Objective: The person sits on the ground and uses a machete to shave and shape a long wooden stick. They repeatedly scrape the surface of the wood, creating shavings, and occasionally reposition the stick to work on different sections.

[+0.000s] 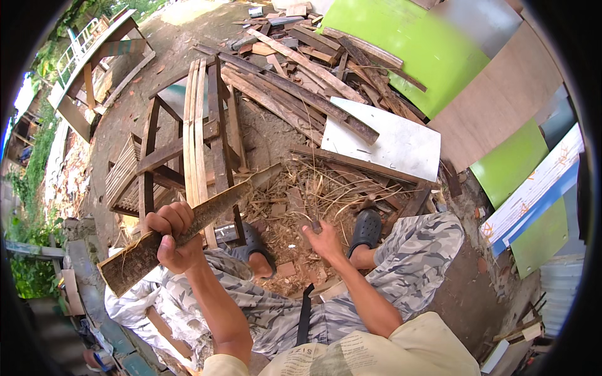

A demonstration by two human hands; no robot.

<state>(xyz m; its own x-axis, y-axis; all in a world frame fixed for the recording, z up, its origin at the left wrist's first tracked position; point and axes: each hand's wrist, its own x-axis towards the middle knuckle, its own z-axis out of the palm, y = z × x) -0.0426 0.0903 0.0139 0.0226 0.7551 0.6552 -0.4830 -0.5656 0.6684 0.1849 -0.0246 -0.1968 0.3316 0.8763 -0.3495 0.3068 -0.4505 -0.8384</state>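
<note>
Hands at work in a scrap-wood yard: the left hand [170,241] is clenched round a long, weathered plank [188,230], gripping it below the middle so that the thick end juts down toward the lower left and the thin end points up to the right over the ground. The right hand [323,239] reaches down to the litter of chips and dry fibres [313,194] between two dark sandals [365,229]; its fingers curl over something small, but whether they grasp it cannot be told. The person sits low, knees apart in camouflage trousers [414,263]. A wooden frame [182,150] stands just past the plank, with piled boards [301,81], a white sheet [389,141] and green panels [426,50] beyond. Judged from the grip, the plank is best steadied nearer its heavy end, with the free hand kept away from its edge while it sorts the debris.
</note>
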